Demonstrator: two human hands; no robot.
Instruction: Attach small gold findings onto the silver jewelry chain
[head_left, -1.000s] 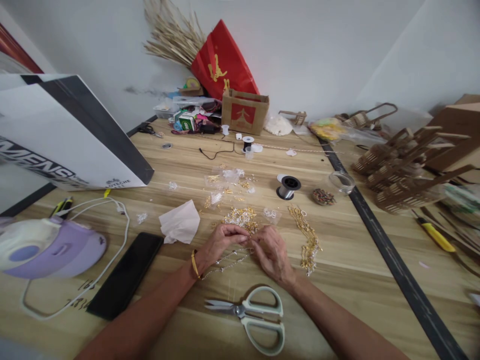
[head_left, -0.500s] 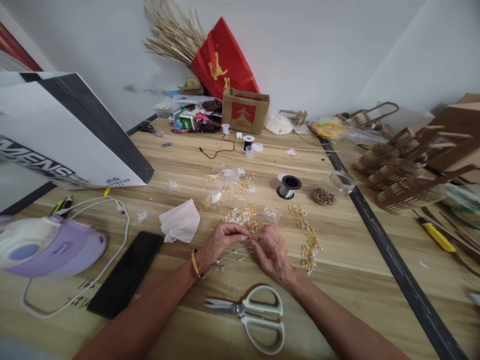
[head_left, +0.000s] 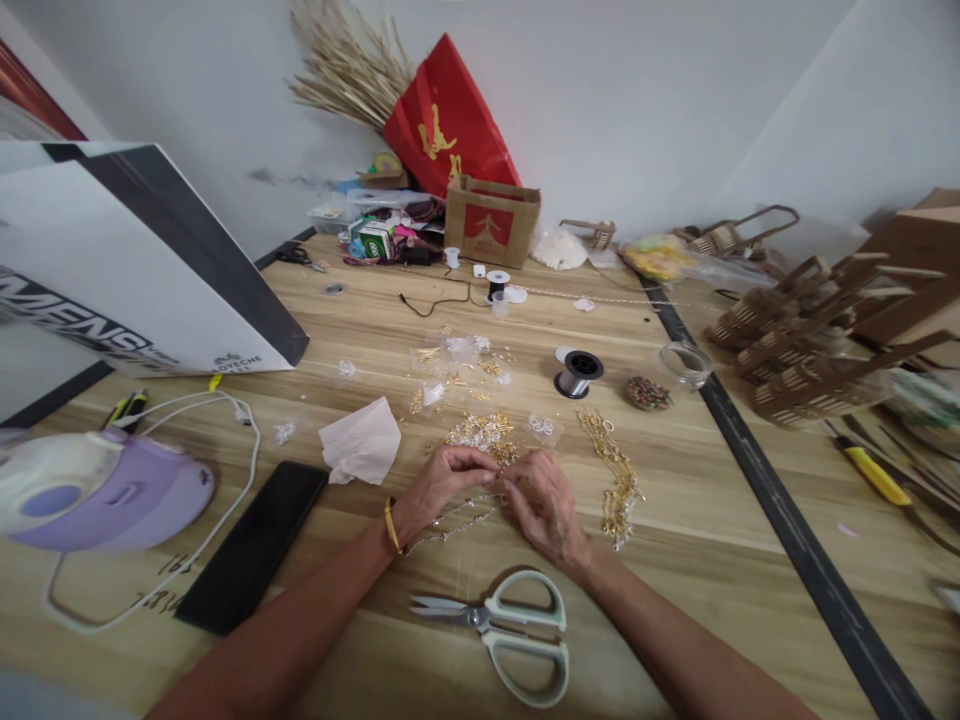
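My left hand [head_left: 442, 482] and my right hand [head_left: 546, 500] meet fingertip to fingertip over the wooden table [head_left: 697, 520], both pinched on a thin silver chain [head_left: 450, 522] that trails back toward my left wrist. What the fingertips grip exactly is too small to see. Just beyond them lies a heap of small gold and silver findings [head_left: 480, 435]. A string of gold pieces [head_left: 616, 480] lies to the right of my right hand. Pale green scissors [head_left: 510, 632] rest shut on the table between my forearms.
A black phone [head_left: 255, 545], a crumpled tissue [head_left: 361, 442] and a purple and white device [head_left: 97, 490] with a white cable lie at left. A wire spool [head_left: 577, 372], a bead dish [head_left: 647, 393], paper bags and wooden basket frames [head_left: 817, 340] stand further back.
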